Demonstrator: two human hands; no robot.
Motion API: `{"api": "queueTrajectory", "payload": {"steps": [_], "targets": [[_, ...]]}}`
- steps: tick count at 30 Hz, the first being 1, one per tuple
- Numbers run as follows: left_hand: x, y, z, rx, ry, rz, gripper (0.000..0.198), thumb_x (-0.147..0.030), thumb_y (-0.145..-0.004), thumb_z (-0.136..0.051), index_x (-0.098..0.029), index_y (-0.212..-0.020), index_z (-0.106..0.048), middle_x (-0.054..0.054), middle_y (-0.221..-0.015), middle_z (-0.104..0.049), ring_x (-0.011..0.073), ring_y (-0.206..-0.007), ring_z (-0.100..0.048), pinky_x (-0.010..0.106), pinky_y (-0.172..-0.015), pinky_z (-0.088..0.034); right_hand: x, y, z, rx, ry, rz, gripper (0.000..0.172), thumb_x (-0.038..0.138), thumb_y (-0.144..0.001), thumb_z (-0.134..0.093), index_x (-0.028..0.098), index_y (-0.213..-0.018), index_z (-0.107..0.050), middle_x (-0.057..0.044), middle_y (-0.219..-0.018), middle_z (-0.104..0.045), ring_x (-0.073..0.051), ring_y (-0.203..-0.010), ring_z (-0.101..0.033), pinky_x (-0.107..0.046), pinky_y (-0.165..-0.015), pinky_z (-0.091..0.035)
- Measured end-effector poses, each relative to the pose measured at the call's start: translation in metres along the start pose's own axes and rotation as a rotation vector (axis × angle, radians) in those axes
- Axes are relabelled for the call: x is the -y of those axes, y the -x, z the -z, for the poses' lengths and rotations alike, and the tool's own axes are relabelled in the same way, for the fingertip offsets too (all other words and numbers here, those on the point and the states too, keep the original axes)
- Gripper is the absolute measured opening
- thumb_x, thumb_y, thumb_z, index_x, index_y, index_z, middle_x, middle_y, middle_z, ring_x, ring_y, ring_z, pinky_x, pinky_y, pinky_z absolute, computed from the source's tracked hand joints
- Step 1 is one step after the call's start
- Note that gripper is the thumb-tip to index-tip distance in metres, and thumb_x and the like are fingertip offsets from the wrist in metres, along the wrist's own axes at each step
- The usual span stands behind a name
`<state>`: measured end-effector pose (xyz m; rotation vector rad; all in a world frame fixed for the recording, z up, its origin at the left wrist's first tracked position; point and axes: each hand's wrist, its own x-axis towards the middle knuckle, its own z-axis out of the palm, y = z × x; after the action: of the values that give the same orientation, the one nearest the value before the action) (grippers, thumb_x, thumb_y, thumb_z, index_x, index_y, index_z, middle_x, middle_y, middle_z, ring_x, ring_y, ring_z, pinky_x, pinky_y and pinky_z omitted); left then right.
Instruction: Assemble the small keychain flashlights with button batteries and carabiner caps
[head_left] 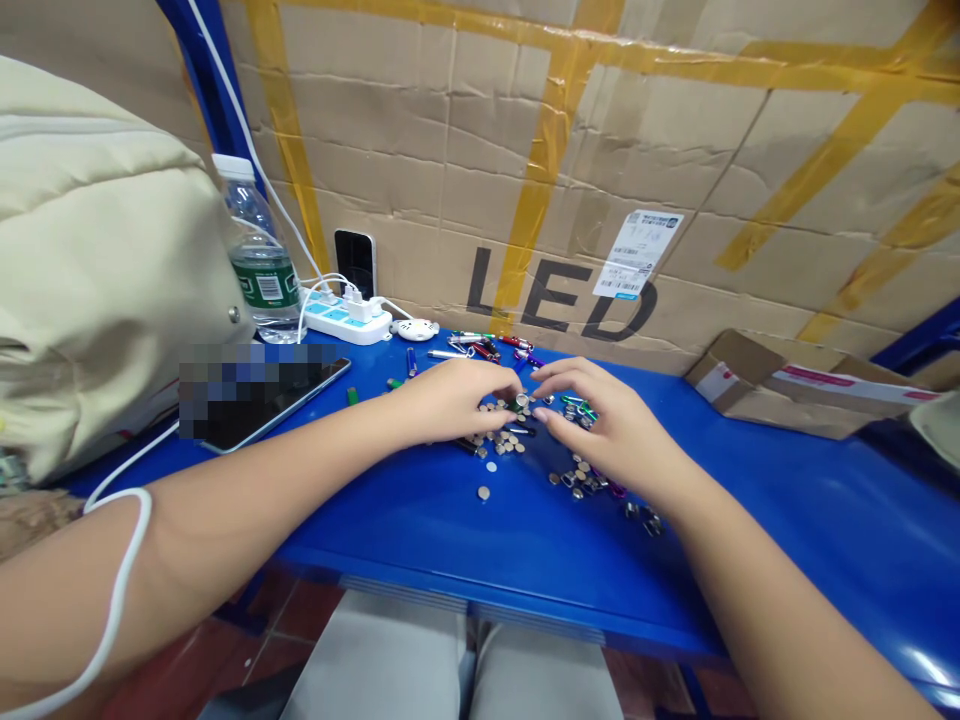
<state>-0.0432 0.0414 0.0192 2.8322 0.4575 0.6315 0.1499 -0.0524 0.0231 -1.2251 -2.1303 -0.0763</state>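
Note:
My left hand (465, 398) is curled around a small dark tube with a silver round end (521, 401), its thumb below and fingers above. Just to the right, my right hand (604, 412) has its thumb and fingers apart, fingertips close to that tube and nothing visible between them. Under and between both hands lies a pile of small button cells (510, 443). Below my right hand are small metal parts (592, 480) mixed with more cells. Two round cells, one a silver button cell (484, 493), lie apart toward the front. Behind my hands are several coloured metal tubes (517, 343).
A power strip (349, 318) with plugs, a water bottle (262, 260), a phone (277, 405) and a beige bag (112, 250) occupy the left. An open cardboard box (810, 390) stands at the right. A large carton (420, 180) walls off the blue table's (420, 540) back. A white cable crosses my left arm.

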Motion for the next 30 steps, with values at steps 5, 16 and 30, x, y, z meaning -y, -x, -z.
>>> {"api": "queueTrajectory", "payload": {"steps": [5, 16, 30], "targets": [[0.005, 0.000, -0.001, -0.043, 0.015, 0.041, 0.019, -0.026, -0.081, -0.059, -0.018, -0.097, -0.064, 0.004, -0.096, -0.069, 0.0174, -0.089, -0.063, 0.029, -0.081, -0.046, -0.002, 0.002, -0.004, 0.146, -0.035, 0.002, 0.015, 0.021, -0.084, -0.056, 0.023, -0.097, -0.062, -0.008, -0.111, -0.059, -0.021, -0.107, -0.056, -0.040, -0.096, -0.046], [0.008, -0.001, -0.003, -0.032, 0.013, 0.070, 0.019, -0.026, -0.081, -0.058, -0.017, -0.097, -0.064, 0.004, -0.096, -0.069, 0.0180, -0.089, -0.063, 0.029, -0.079, -0.047, 0.009, 0.003, -0.015, 0.357, -0.038, -0.050, 0.009, 0.025, -0.080, -0.063, 0.025, -0.088, -0.067, -0.006, -0.108, -0.059, -0.023, -0.108, -0.053, -0.041, -0.094, -0.044], [0.009, -0.001, -0.003, -0.034, 0.019, 0.070, 0.018, -0.026, -0.081, -0.058, -0.018, -0.095, -0.064, 0.004, -0.096, -0.069, 0.0182, -0.090, -0.062, 0.029, -0.081, -0.046, 0.011, 0.000, -0.038, 0.396, 0.060, -0.190, 0.003, 0.027, -0.077, -0.068, 0.025, -0.079, -0.070, -0.008, -0.105, -0.057, -0.028, -0.115, -0.045, -0.055, -0.100, -0.032]]}}
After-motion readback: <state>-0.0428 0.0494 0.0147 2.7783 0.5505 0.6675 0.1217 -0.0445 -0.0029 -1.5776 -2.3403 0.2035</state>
